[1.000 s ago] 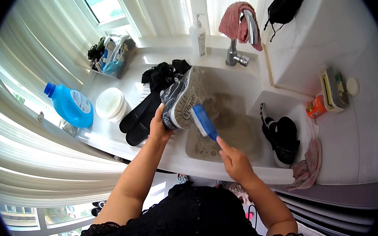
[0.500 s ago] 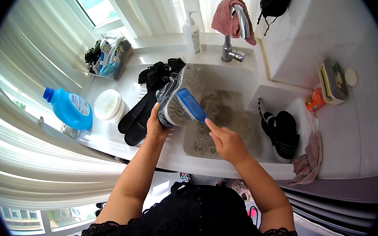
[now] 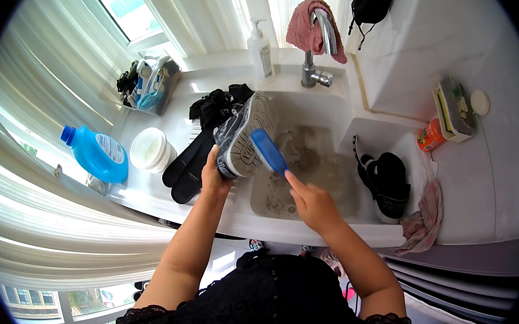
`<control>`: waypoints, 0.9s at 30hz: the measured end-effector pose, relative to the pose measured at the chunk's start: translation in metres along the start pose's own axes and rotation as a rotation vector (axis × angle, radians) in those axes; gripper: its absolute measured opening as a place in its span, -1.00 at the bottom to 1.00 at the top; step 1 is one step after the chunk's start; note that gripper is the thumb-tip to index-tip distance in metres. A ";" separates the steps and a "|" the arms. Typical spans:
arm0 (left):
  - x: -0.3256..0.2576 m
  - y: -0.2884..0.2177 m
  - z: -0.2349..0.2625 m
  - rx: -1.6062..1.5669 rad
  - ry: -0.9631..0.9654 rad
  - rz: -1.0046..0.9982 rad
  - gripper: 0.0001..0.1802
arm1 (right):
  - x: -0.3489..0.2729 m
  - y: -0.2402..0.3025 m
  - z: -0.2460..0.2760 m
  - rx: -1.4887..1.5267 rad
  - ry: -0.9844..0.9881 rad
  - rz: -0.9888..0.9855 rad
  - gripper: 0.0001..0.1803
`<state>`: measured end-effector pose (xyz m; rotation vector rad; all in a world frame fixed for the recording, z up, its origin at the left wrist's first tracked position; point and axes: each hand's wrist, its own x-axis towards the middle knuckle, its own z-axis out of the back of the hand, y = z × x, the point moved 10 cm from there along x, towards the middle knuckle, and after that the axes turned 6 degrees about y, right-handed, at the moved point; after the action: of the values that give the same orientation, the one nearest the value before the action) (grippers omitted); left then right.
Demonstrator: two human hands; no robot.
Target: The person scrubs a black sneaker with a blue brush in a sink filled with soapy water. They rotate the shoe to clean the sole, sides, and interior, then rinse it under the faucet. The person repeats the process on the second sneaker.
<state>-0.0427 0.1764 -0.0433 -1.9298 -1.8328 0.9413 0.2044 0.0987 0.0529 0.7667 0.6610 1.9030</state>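
My left hand (image 3: 216, 180) grips a black-and-white shoe (image 3: 254, 121) near its lower end, tilted so that its pale, patterned sole faces right. In my right hand (image 3: 314, 206) is a blue scrub brush (image 3: 269, 153), its index finger stretched along the handle. The bristle side is turned toward the sole; whether it touches is hard to tell. Beneath them lies the sink basin (image 3: 331, 197), with murky water in it. Left of the shoe are black insoles (image 3: 190, 169) and a bunched black cloth or laces (image 3: 215, 106).
Another black shoe (image 3: 390, 182) rests on the right ledge, beside a pink rag (image 3: 426, 218). A blue detergent bottle (image 3: 99, 156) and white tub (image 3: 150, 150) stand left. Behind are a pump bottle (image 3: 260, 53) and a faucet (image 3: 312, 72) draped with a pink towel (image 3: 305, 29).
The brush and my right hand have shifted slightly right and down relative to the sole. My left hand keeps its hold on the shoe, which stays nearly in place.
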 end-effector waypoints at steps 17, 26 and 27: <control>0.005 0.005 0.004 0.041 0.073 0.008 -0.49 | -0.024 0.014 0.001 -0.073 0.103 -0.153 -0.55; 0.003 0.000 0.002 -0.033 0.053 -0.023 -0.45 | -0.007 0.018 -0.001 -0.060 0.132 -0.209 -0.57; 0.002 0.001 0.000 -0.020 0.055 -0.014 -0.45 | -0.012 0.018 0.002 -0.074 0.140 -0.214 -0.57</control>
<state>-0.0424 0.1785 -0.0447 -1.9327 -1.8297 0.8604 0.1995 0.0811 0.0641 0.4981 0.7253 1.7842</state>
